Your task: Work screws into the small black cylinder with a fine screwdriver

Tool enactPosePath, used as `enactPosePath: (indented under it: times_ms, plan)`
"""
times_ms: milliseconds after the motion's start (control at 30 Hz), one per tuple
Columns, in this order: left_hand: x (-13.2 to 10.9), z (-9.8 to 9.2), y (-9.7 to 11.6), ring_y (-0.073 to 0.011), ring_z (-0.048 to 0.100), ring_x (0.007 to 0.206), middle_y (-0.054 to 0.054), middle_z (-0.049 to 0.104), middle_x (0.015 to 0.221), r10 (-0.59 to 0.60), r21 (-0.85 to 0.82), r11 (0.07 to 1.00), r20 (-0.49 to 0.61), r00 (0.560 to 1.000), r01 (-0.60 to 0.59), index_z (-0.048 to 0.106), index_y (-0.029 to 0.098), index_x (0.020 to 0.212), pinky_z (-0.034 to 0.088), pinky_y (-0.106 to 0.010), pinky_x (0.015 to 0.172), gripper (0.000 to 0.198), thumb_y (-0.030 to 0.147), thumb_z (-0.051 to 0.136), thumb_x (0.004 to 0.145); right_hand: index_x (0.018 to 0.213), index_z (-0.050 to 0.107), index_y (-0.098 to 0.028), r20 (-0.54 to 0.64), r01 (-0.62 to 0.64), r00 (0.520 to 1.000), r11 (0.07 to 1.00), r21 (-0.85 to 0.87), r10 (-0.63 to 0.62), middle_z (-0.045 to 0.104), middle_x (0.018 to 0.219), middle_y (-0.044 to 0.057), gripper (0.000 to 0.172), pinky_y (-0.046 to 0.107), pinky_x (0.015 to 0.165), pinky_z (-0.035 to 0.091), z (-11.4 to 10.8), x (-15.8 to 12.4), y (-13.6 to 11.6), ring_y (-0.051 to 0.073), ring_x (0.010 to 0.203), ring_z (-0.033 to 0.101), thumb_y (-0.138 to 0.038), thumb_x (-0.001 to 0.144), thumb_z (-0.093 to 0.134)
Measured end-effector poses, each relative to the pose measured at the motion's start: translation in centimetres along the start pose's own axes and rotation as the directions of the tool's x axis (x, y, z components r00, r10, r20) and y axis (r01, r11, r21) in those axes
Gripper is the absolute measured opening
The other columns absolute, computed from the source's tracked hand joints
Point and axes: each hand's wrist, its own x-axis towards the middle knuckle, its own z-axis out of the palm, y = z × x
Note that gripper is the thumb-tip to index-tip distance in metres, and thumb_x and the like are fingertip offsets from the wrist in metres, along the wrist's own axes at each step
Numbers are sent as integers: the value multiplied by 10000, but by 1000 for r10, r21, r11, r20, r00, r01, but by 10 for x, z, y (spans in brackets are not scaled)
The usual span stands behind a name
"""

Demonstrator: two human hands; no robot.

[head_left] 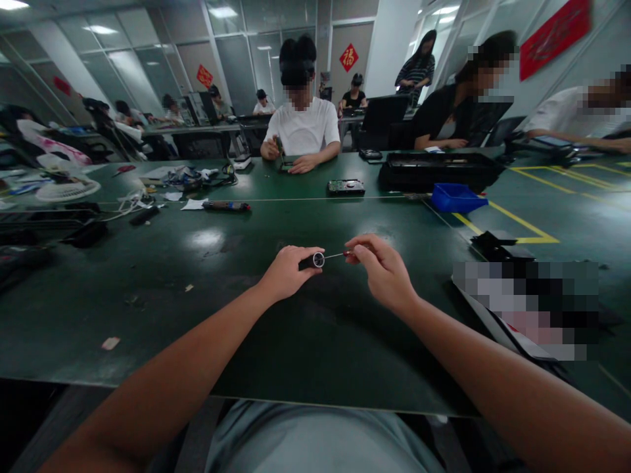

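Observation:
Between the thumb and fingers of my left hand is a short black cylinder. Its round end has a bright silver rim and faces right, toward me. My right hand pinches the dark red handle of a thin screwdriver. The slim metal shaft points left, and its tip is at the silver rim; whether it touches anything inside cannot be made out. Both hands are over the green table, and the cylinder's far end is covered by my left fingers.
Beyond my hands lie an electric screwdriver, a hard drive, a blue bin and a long black casing. Cables and parts clutter the left. A co-worker sits opposite. Black pieces lie at right.

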Motion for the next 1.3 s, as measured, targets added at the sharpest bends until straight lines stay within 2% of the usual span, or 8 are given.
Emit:
enactPosePath:
  times_ms: [133, 233, 400, 500, 567, 900, 1067, 1300]
  plan:
    - [0, 1, -1, -234, 628, 1079, -36, 706, 1192, 18, 3, 1000, 29, 999, -18, 648, 265, 1254, 437, -431, 983, 384, 303, 708, 877, 914, 646, -216, -14, -26, 1000, 999, -19, 26, 648, 744, 11, 227, 335, 699, 494, 1, 0, 0, 167, 713, 629, -380, 969, 500]
    - [1, -1, 1, -235, 627, 1058, -43, 708, 1176, -12, 7, 1000, 23, 1000, 12, 647, 259, 1258, 440, -432, 980, 384, 302, 701, 880, 939, 635, -214, -77, -122, 988, 977, 176, 137, 672, 796, 23, 193, 354, 735, 531, 5, 2, 3, 176, 745, 650, -399, 914, 587]
    - [3, -10, 3, -227, 619, 1036, -41, 712, 1148, -6, 19, 1000, -34, 999, 6, 639, 267, 1264, 426, -447, 1002, 390, 259, 698, 878, 895, 643, -208, -49, -258, 947, 842, 474, 317, 649, 820, 39, 308, 406, 819, 567, 12, 7, 12, 177, 763, 644, -512, 887, 589]
    - [4, -13, 0, -228, 600, 1118, -29, 693, 1213, 52, 48, 998, -34, 998, -50, 631, 292, 1264, 336, -501, 1094, 377, 272, 684, 890, 845, 608, -218, 12, -351, 912, 762, 544, 411, 600, 737, 24, 301, 419, 790, 587, 9, 12, 18, 175, 694, 612, -513, 895, 568]
    - [5, -13, -1, -234, 593, 1143, -28, 693, 1213, 38, 88, 995, -11, 999, -37, 637, 297, 1251, 293, -528, 1118, 360, 282, 680, 893, 816, 583, -228, 17, -385, 897, 763, 519, 441, 562, 692, 13, 305, 424, 774, 596, 6, 15, 22, 175, 650, 591, -520, 899, 552]
    - [4, -9, -5, -234, 600, 1101, -34, 699, 1180, -21, 104, 994, 31, 999, 17, 622, 283, 1282, 363, -485, 1055, 388, 306, 670, 897, 909, 606, -213, -110, -234, 952, 913, 333, 285, 649, 818, 40, 301, 375, 758, 578, 7, 11, 18, 167, 740, 643, -503, 927, 529]
    - [3, -7, -1, -235, 599, 1121, -29, 698, 1195, -7, 89, 996, 31, 999, 4, 629, 286, 1268, 351, -489, 1060, 372, 303, 672, 899, 941, 624, -193, -53, -171, 982, 976, 139, 179, 684, 821, 48, 280, 359, 727, 564, 6, 7, 8, 169, 735, 660, -457, 943, 530]
    - [4, -8, 0, -235, 608, 1118, -29, 703, 1199, 8, 79, 997, 7, 1000, -8, 640, 273, 1250, 383, -465, 1025, 357, 269, 674, 895, 947, 609, -208, -44, -124, 991, 991, 57, 127, 701, 834, 50, 241, 353, 707, 557, 5, 4, -1, 183, 764, 681, -432, 951, 519]
